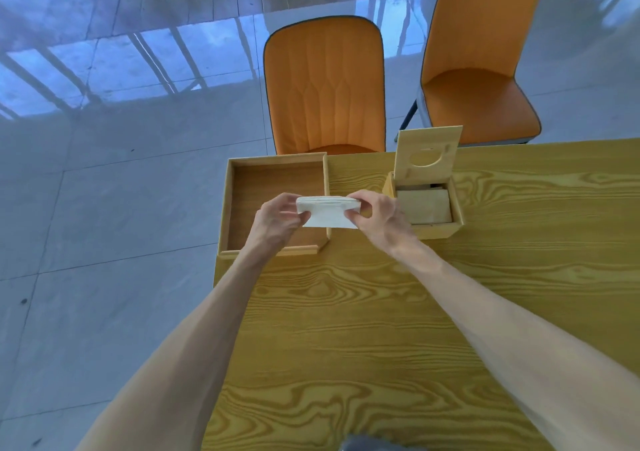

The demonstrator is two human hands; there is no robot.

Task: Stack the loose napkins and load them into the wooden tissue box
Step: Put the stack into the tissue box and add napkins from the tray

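- Tray [239, 187] at table's [381, 312] far left corner, tissue box [438, 232] to its right, apart.
- Box lid [427, 154] stands upright at box's far side; napkins [427, 204] inside.
- Napkin stack [327, 211] held between left hand [277, 220] and right hand [375, 211], above tray's right wall.
- Two chairs [325, 86] behind table.

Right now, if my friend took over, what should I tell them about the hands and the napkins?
Left hand and right hand: both pinch the ends of one white napkin stack, held in the air above the right edge of the wooden tray.
Tissue box: on the table to the right, lid standing open, some napkins already inside.
Done: the loose napkins are gathered into a stack; the tray looks bare.
Left: carry the stack right, lower it into the box, probably close the lid.
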